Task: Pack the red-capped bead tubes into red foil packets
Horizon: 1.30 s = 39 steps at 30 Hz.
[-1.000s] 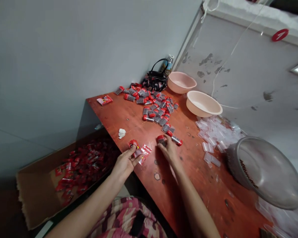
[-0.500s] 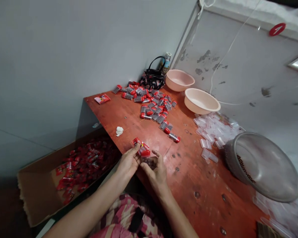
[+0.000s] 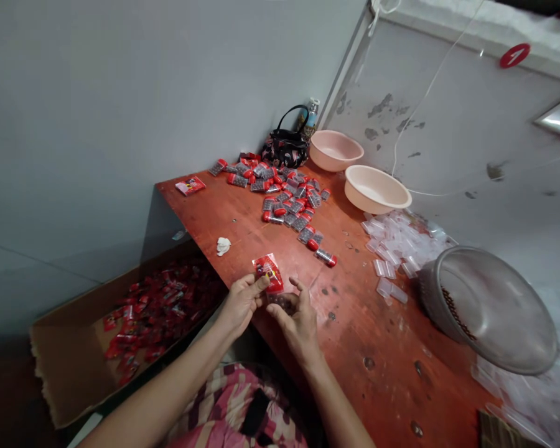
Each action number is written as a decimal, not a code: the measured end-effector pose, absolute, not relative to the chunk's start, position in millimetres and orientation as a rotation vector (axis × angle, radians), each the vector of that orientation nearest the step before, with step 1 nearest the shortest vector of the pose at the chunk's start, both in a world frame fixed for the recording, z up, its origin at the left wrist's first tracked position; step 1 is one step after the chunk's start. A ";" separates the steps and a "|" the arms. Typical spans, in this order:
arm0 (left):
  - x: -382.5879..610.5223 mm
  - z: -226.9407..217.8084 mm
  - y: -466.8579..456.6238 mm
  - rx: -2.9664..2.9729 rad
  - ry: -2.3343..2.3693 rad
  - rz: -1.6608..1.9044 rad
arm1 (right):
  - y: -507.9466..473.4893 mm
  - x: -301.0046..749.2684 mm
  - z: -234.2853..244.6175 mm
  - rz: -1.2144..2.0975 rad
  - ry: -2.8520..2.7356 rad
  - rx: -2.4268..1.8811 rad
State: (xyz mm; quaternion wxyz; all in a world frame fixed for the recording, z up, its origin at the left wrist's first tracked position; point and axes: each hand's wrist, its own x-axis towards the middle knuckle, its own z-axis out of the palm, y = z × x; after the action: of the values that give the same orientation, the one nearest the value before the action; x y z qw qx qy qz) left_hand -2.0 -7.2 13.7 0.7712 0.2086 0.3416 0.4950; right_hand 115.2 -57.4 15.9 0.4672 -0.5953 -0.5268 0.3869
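Two bare hands close together over the near edge of the bench [image 3: 368, 330], just above a pink patterned garment [image 3: 236, 407]. Left hand [image 3: 242, 303] clenched on a red foil packet [image 3: 268, 272], with the packet tipped up more steeply than a moment ago. Right hand [image 3: 298, 326] half curled just below it, beside a clear tube with dark contents [image 3: 280, 302]. Whether that hand is gripping the tube or only steadying it: impossible to tell, with the tube partly hidden among the fingers.

At 8 o'clock, an open cardboard box [image 3: 60, 367] below the bench edge, holding a heap of red packets. At 11 o'clock, one crumpled white tissue [image 3: 223, 246] on bare wood. At 12 o'clock, a scattered heap of red-capped tubes [image 3: 284, 202] packed with dark contents, one stray tube [image 3: 325, 257] lying nearest the hands, and one flat red packet [image 3: 190, 185] off to the heap's left. At 2 o'clock, a loose pile of empty clear tubes [image 3: 401, 239]. At 3 o'clock, a tilted steel basin [image 3: 492, 298] with a row of small dark items along its inner wall. Farthest, at 1 o'clock, two empty-looking pale pink plastic basins [image 3: 376, 190] [image 3: 335, 150], then a black handbag [image 3: 287, 149] and a drinks bottle [image 3: 312, 114] in the corner.
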 end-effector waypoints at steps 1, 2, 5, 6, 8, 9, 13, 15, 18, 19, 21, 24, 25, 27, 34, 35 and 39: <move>-2.0 12.8 -7.3 0.458 0.743 1.066 | -57.3 114.7 16.2 0.941 -1.293 -1.463; -1.7 11.7 -7.5 0.459 0.754 1.058 | -57.3 114.1 16.5 0.933 -1.301 -1.466; -1.0 7.9 -7.4 0.450 0.798 1.017 | -57.2 113.6 16.7 0.896 -1.339 -1.499; -1.3 7.0 -7.2 0.453 0.800 0.998 | -56.9 114.0 16.6 0.895 -1.339 -1.504; -2.8 6.2 -6.3 0.478 0.783 0.962 | -55.5 115.8 15.8 0.963 -1.290 -1.475; -4.1 6.3 -5.6 0.504 0.772 0.948 | -54.5 117.0 15.2 1.037 -1.243 -1.441; -8.9 7.2 -1.9 0.683 0.771 0.884 | -50.2 120.8 12.8 1.356 -1.049 -1.276; -9.1 6.3 -0.8 0.724 0.803 0.873 | -49.5 121.0 13.0 1.323 -1.053 -1.295; -7.5 3.9 -1.4 0.666 0.828 0.895 | -49.8 120.2 14.9 1.138 -1.167 -1.399; -7.1 3.6 -1.9 0.646 0.828 0.898 | -49.8 120.2 15.4 1.136 -1.186 -1.401; -7.3 4.4 -2.5 0.634 0.829 0.898 | -49.2 121.4 15.8 1.252 -1.164 -1.346; -9.4 7.9 -1.5 0.652 0.806 0.858 | -47.6 125.1 16.3 1.389 -1.112 -1.271; -9.9 8.6 -0.9 0.659 0.794 0.844 | -47.3 126.3 16.8 1.370 -1.134 -1.279; -9.9 8.2 -0.7 0.673 0.779 0.826 | -47.3 127.3 17.9 1.258 -1.212 -1.329; 0.5 1.9 -12.5 0.561 0.819 1.006 | -48.6 117.9 8.6 1.365 -0.919 -1.254; 1.8 2.7 -13.6 0.514 0.790 1.010 | -48.6 117.2 7.3 1.369 -0.908 -1.254; 4.4 4.1 -13.1 0.420 0.780 0.971 | -49.9 117.9 10.2 1.180 -1.116 -1.389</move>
State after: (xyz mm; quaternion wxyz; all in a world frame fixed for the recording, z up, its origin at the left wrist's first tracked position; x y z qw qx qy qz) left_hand 4.4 -13.1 4.1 0.7915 0.1954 0.3627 0.4513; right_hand 117.9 -49.9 10.2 0.4816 -0.5697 -0.4577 0.4838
